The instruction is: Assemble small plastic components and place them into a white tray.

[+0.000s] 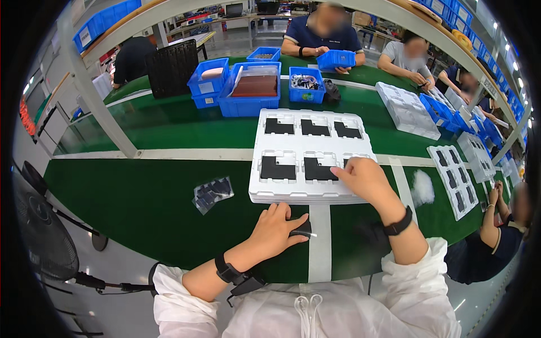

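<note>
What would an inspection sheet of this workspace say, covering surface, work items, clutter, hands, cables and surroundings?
Surface: green tabletop with white stripes.
Work items: stacked white trays; the top one holds black L-shaped pieces in two rows, the front right one mostly hidden.
Clutter: clear bag with dark pieces left of the trays; crumpled white material to their right.
Left hand: small black item between thumb and forefinger.
Right hand: fingertips at the front middle piece; grip unclear.
Cables: what looks like a tangle of cables in a blue bin.
Surroundings: co-workers beyond and right; black fan at left.
</note>
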`<state>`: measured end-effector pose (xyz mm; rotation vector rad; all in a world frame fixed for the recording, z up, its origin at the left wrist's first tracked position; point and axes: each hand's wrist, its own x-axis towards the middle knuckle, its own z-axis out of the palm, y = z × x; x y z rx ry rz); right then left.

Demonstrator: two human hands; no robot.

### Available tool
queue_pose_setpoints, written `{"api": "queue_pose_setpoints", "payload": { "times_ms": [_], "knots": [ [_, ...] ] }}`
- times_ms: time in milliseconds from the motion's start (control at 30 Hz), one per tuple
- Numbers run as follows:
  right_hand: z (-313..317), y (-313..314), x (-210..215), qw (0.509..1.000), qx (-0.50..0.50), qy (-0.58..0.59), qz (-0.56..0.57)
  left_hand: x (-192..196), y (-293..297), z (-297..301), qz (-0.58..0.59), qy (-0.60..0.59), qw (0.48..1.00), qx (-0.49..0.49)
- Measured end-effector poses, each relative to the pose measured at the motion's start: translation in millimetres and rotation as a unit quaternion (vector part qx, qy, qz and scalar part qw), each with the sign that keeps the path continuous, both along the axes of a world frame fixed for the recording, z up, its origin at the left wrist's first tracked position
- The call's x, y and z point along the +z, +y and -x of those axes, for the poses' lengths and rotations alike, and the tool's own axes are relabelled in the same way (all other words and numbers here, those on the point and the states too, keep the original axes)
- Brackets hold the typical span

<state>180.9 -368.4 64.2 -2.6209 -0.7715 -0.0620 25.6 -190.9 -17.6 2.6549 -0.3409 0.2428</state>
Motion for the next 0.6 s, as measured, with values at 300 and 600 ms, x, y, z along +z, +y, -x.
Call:
{"api": "queue_pose_setpoints", "payload": {
  "times_ms": [300, 600],
  "knots": [
    [66, -25, -35, 0.886, 0.034, 0.406, -0.222, 12, -6, 0, 0.112, -0.013, 0.994, -0.012],
    [72, -45, -29, 0.759, 0.025, 0.506, -0.409, 30, -26, -2, 0.252, -0.041, 0.966, -0.051]
  ]
}}
